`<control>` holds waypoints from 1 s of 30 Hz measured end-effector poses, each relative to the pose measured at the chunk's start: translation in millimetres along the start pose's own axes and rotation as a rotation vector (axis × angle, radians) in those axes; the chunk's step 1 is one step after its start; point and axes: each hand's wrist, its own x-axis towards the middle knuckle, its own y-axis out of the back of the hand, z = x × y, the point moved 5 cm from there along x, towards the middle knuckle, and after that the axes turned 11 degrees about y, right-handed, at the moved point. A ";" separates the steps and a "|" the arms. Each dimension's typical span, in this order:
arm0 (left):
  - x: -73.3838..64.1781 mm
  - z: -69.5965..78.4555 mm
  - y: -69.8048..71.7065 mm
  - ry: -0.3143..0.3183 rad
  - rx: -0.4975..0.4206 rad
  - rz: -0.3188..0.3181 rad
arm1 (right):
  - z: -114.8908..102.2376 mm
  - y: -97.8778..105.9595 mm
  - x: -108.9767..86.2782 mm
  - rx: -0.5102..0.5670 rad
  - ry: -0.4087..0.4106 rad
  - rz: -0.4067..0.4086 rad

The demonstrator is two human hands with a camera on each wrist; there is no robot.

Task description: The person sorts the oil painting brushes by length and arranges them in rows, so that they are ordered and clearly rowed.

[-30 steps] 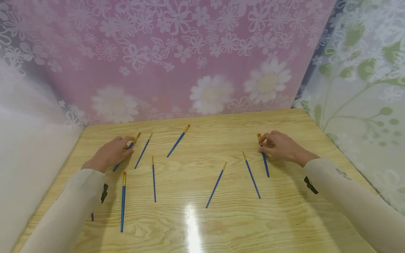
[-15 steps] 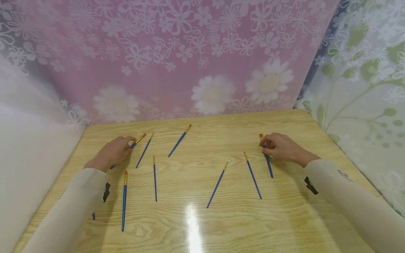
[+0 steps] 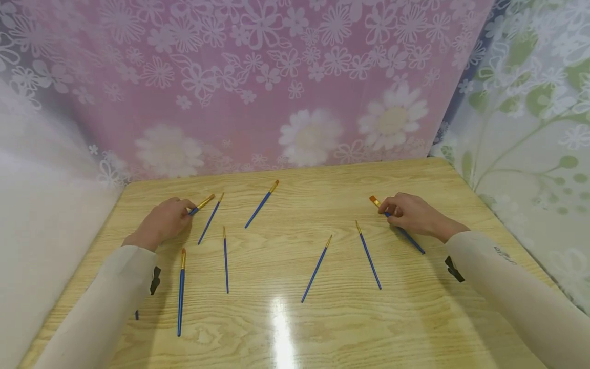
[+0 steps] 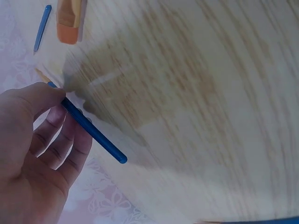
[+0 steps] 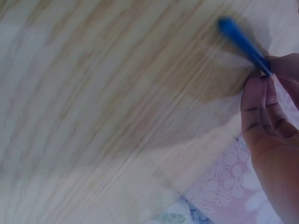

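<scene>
While pale sleeves (image 3: 511, 292) stretch over a wooden table (image 3: 249, 338), the left hand (image 3: 166, 220), at the table's far left, pinches the left brush (image 3: 202, 204) between thumb and fingers, bristles aimed at the far edge. On the table's right side, the right hand (image 3: 412, 214) grips the right brush (image 3: 410, 239) the same way, its blue handle slanting toward the table's near right corner. Whether either touches the table I cannot tell. Others lie spread out, visible bristles toward the table's far edge: a slim brush (image 3: 211, 219) and a broad brush (image 3: 261, 204) left of the table's middle, near that edge; a thin brush (image 3: 226, 260) and a thick brush (image 3: 181, 292) on the table's nearer left; a narrow brush (image 3: 316, 268) and a fine brush (image 3: 368, 254) right of its middle. Pink flowered cloth (image 3: 258, 113) rises beyond the table's far edge.
</scene>
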 end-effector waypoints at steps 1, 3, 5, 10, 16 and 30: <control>0.3 0.5 0.6 0.002 -0.003 0.000 | 0.2 0.1 -0.3 0.001 -0.003 -0.001; 1.6 1.1 1.9 0.003 -0.010 0.000 | 0.9 0.3 -0.8 0.000 -0.009 -0.004; 3.1 3.1 2.8 0.006 -0.021 -0.007 | 1.6 0.2 -0.8 -0.002 -0.012 -0.006; 3.9 7.6 5.7 0.041 -0.063 -0.028 | 2.2 0.0 -0.2 -0.009 -0.003 -0.012; -0.3 25.7 11.9 0.039 -0.079 -0.022 | 0.3 0.4 -1.0 -0.013 -0.005 -0.010; -0.8 63.7 13.8 0.018 -0.205 -0.047 | -0.1 1.2 -2.1 -0.007 -0.002 -0.003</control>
